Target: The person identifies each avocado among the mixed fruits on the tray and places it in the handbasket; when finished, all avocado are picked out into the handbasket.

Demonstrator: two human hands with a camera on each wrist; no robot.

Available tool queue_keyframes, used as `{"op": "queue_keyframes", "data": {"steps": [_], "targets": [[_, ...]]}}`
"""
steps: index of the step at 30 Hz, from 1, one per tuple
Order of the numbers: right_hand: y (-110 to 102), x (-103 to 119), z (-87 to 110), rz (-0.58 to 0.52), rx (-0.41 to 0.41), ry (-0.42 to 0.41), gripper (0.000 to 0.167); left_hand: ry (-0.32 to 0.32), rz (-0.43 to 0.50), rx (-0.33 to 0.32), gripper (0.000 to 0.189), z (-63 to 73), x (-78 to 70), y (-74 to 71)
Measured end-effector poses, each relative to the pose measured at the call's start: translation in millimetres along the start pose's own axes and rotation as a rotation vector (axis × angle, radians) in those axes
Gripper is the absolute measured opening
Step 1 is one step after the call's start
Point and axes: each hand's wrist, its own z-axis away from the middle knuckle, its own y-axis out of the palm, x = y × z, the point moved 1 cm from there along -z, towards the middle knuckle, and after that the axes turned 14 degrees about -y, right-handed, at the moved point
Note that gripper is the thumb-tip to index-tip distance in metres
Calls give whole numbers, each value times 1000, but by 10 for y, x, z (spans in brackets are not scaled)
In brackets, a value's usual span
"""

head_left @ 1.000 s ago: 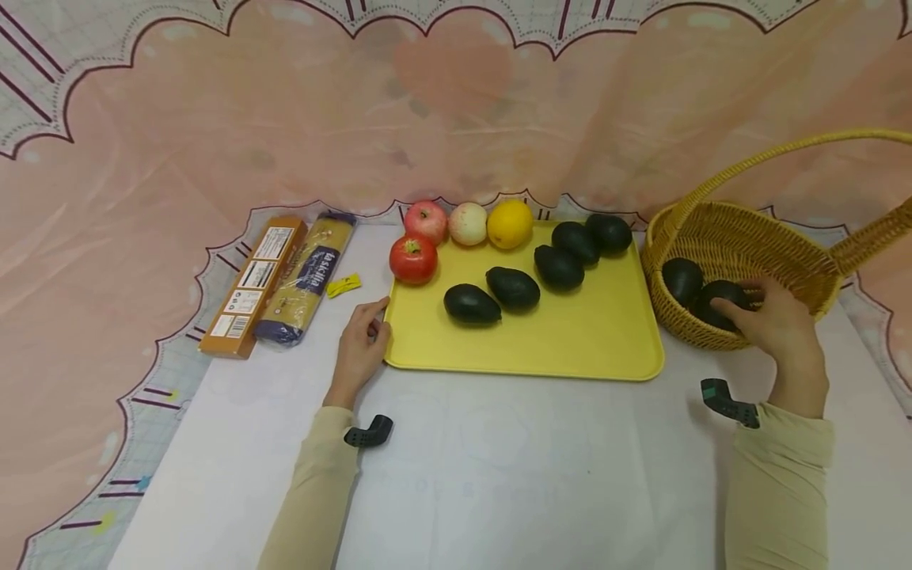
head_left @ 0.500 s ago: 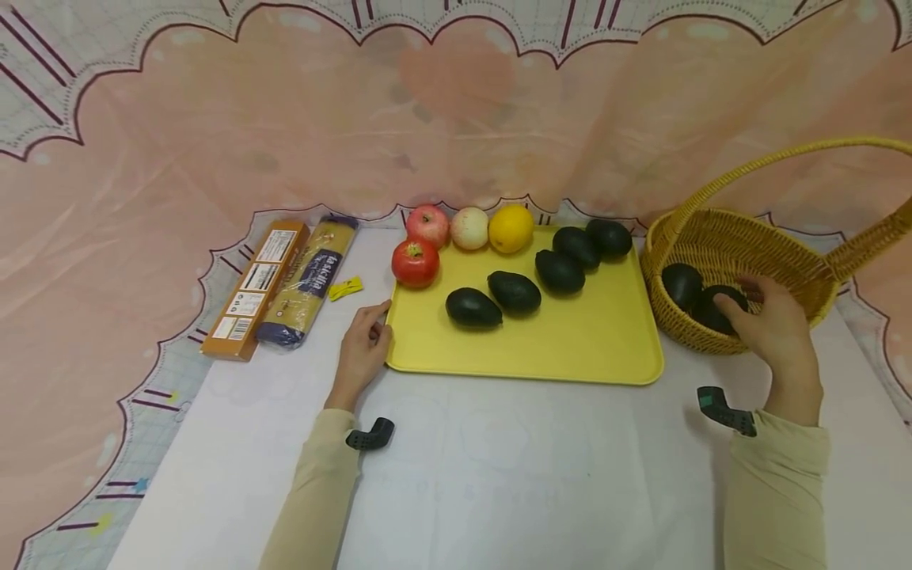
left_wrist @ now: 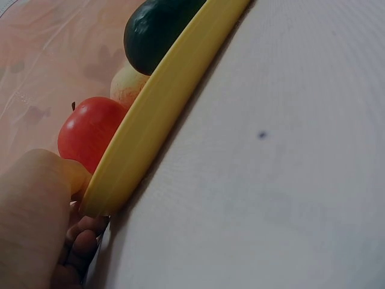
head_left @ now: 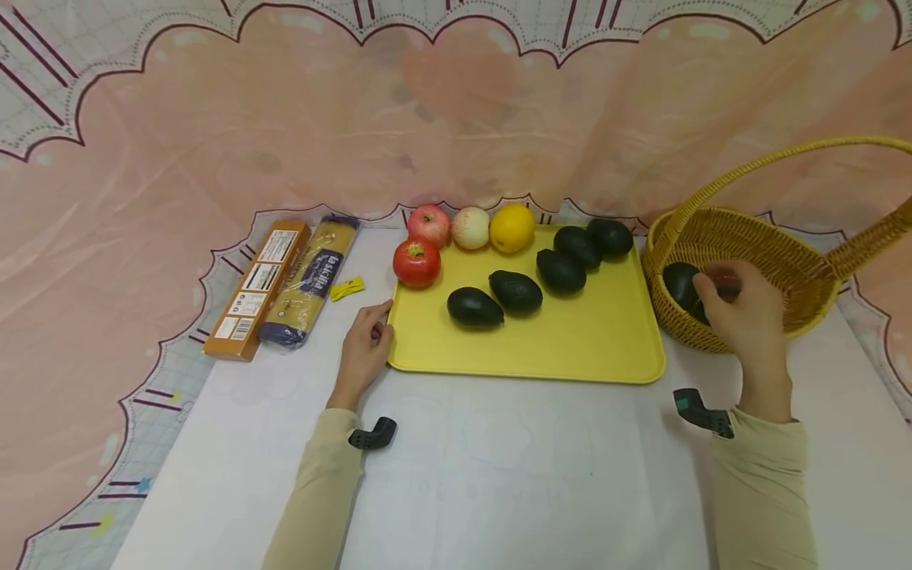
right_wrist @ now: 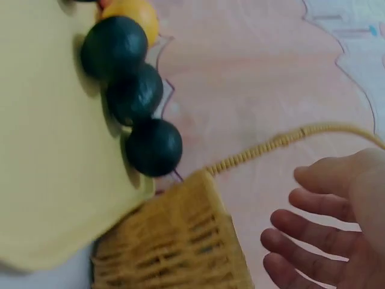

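My left hand [head_left: 365,348] holds the left edge of a yellow tray [head_left: 527,352]; in the left wrist view its thumb and curled fingers lie around the tray's corner. My right hand [head_left: 744,313] is over a wicker basket [head_left: 798,245], its fingers apart with nothing between them in the right wrist view. Dark avocados lie in the basket; one avocado [head_left: 682,285] shows beside the thumb, another is mostly hidden behind the hand. On the tray are several more avocados [head_left: 475,307], a red tomato-like fruit [head_left: 416,263], a pink apple [head_left: 429,226], a pale peach-like fruit [head_left: 471,228] and an orange [head_left: 511,228].
Left of the tray lie a brown box [head_left: 256,291], a pack of spaghetti [head_left: 311,281] and a small yellow wrapper [head_left: 347,288]. The basket's tall handle [head_left: 784,150] arches over its opening. A patterned pink cloth [head_left: 321,134] hangs behind the white table.
My right hand has let go of the avocado in the basket and moved up and to the left. The left hand stays at the tray's edge.
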Motion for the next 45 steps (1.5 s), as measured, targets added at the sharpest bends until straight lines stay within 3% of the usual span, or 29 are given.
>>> {"op": "queue_keyframes", "data": {"steps": [4,8,18,22,28,37,45], "targets": [[114,158,4,-32,-80,-54,38,1,-4,4,43,-4,-7,-3],[269,328,7,-55,-78,-115,33,6,-6,3,43,0,-16,-6],[740,642,0,-165,123,-313,30,1,-1,1,43,-6,-4,3],[930,771,13,-160,189,-376,34,-10,-2,8,43,-18,-11,1],[1154,956,32,-146,287,-383,44,-1,-4,4,43,-19,-1,-9],[1457,1108,-93,-145,272,-415,52,-2,-1,7,43,3,-5,-35],[1619,1108,-203,-138,361,-387,59,7,6,9,43,-10,-5,-25]]}}
